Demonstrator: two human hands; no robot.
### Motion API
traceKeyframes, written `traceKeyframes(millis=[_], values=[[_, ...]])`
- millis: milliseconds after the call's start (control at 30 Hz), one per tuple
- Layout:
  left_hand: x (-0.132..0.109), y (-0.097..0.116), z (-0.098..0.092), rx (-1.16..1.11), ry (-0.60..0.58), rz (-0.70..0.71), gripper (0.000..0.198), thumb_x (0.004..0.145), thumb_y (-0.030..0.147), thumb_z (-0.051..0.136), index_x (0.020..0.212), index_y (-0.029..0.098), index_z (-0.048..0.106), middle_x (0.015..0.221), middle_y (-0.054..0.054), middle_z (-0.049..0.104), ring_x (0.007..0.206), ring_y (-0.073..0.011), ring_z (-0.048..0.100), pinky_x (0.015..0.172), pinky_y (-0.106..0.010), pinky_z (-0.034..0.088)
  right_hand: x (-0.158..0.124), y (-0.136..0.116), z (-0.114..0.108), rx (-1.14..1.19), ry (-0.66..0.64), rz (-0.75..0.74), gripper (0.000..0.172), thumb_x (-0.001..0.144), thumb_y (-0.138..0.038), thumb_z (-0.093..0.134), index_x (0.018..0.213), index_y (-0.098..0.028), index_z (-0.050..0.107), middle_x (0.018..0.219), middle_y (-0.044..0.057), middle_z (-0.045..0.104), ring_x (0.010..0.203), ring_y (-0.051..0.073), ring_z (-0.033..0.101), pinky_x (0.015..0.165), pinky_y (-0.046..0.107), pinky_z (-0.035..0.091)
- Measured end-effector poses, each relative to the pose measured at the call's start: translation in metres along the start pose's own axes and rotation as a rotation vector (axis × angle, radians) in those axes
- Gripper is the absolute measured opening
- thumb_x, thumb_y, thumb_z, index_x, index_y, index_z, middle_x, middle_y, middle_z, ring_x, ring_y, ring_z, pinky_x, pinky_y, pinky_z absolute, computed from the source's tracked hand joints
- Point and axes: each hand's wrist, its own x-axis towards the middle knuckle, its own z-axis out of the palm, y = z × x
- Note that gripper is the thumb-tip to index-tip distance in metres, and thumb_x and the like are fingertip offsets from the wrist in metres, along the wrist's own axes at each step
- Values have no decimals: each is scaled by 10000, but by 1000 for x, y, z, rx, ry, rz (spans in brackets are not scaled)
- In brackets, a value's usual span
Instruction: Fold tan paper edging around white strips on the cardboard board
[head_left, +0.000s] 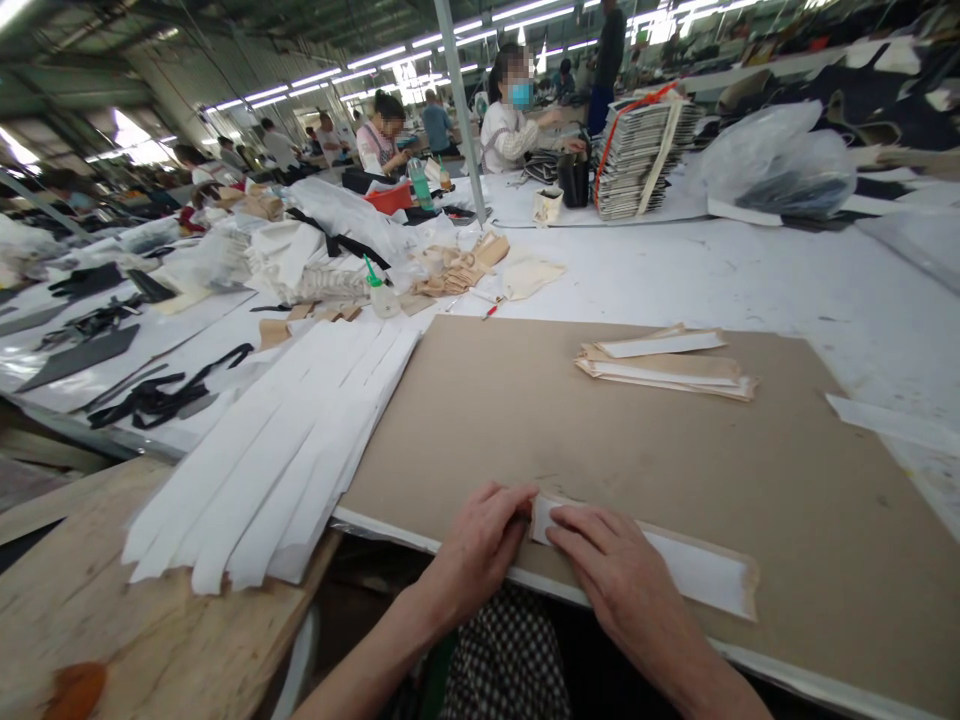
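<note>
A tan strip with a white strip point(705, 572) laid on it lies along the near edge of the brown board. My left hand point(487, 535) is at the strip's left end, its fingers bent together and pinching the end. Part of that grip is hidden behind the knuckles. My right hand point(619, 565) rests across the strip just right of it, fingers stretched out and pressing on the white face. Further back on the board sits a small pile of similar tan and white strips point(667, 370).
Long white strips point(277, 440) fan out at the left, overhanging a wooden surface point(67, 590). Behind the brown board point(480, 420) stand a green-tipped bottle point(384, 297) and tan pieces point(461, 265). A strapped stack point(641, 155) and plastic bag point(780, 165) are farther back, near seated people.
</note>
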Motion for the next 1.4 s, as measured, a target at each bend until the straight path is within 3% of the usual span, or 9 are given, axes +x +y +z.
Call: traceKeyframes(millis=[167,267,367,667,1000,1200,1400], values=[[-1,-5,11,91,151,-51,407,852,55,582,1225,184,484,1160,-78,584,1081,-220,506,958,-391,448,3,6,-5,41,-52,-64,357,882,-36,489,1166,-222,604,1293,23,610,1126,229,528,961,410,466],[-5,-4,12,152,219,-88,209,846,89,633,1014,182,550,1137,-78,574,1078,-234,506,946,-412,436,5,8,-7,70,-125,-84,377,893,-45,494,1214,-221,585,1342,0,584,1123,217,511,986,405,458],[-9,-1,11,199,185,-46,45,899,152,606,884,194,599,1049,-57,598,1017,-228,526,894,-401,435,7,10,-10,77,-201,-105,433,903,-62,515,1301,-232,539,1386,-24,554,1101,220,491,981,403,460],[-13,-8,7,175,143,92,133,943,188,572,1032,225,663,1016,-47,625,984,-208,521,871,-370,418,16,14,-18,131,-351,-104,419,931,-61,466,1308,-232,533,1445,-44,493,1105,215,449,1006,392,434],[-16,-12,7,211,104,147,220,961,176,538,1155,233,623,1067,-56,605,1003,-207,500,868,-358,419,14,15,-17,141,-349,-109,441,939,-61,454,1339,-236,512,1457,-43,480,1114,215,434,1019,380,411],[-14,-7,3,318,11,128,222,981,208,490,1173,229,597,1076,-61,598,980,-218,501,861,-373,436,14,15,-15,133,-339,-102,416,954,-89,458,1337,-242,511,1458,-55,477,1114,205,434,1012,371,414],[-15,-2,-4,536,-166,128,329,963,218,502,1292,225,517,1145,-72,587,1008,-254,493,869,-408,456,13,15,-15,134,-345,-96,427,952,-102,470,1351,-253,495,1468,-38,466,1133,208,444,1029,391,406]])
